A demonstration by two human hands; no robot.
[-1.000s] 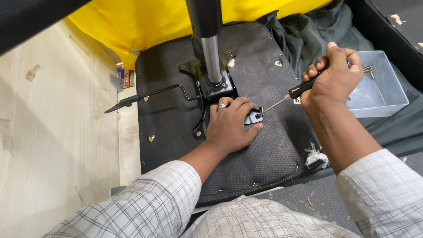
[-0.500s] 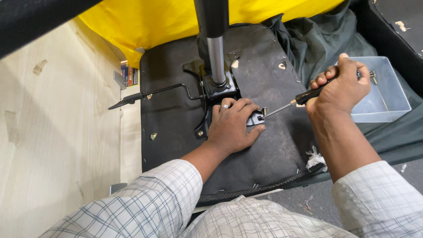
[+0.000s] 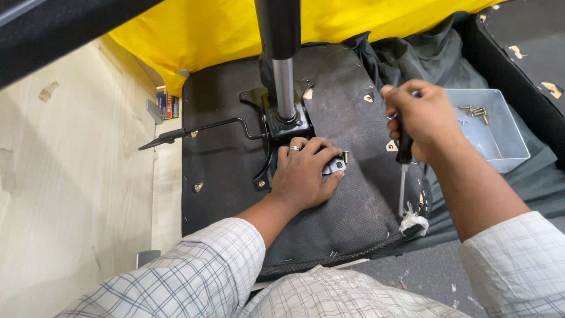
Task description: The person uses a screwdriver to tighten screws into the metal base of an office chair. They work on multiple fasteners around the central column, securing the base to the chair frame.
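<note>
- Swinging away from the metal bracket, the right hand (image 3: 425,118) now holds the screwdriver (image 3: 403,162) nearly upright, shaft pointing down toward the seat's near edge; half a second earlier the tip lay angled in toward the bracket beside the left hand.
- Fingers of that right hand are closed in a full fist around the black handle, and the bare steel shaft ends just above a scrap of white wadding (image 3: 413,222) at the rim of the upturned chair seat (image 3: 353,206).
- Left hand (image 3: 306,174) has not shifted: it lies palm down, fingers spread and flat, pressing on the seat's black underside, with a ring on one finger. It grips nothing; its fingertips cover part of a small silver-grey metal bracket (image 3: 335,166).
- One short screw (image 3: 346,156) stands just beside that bracket, clear of the tool's tip.
- Chrome gas column (image 3: 284,82) rises from the mounting plate just above the left hand, and a thin black lever (image 3: 200,131) runs off to the left.
- A pale blue tray (image 3: 500,156) holding a few loose screws (image 3: 475,111) sits to the right on dark green cloth, near the right hand.
- With the tool lifted off, the work at the bracket appears paused rather than under way, the bracket held only by the flat palm.
</note>
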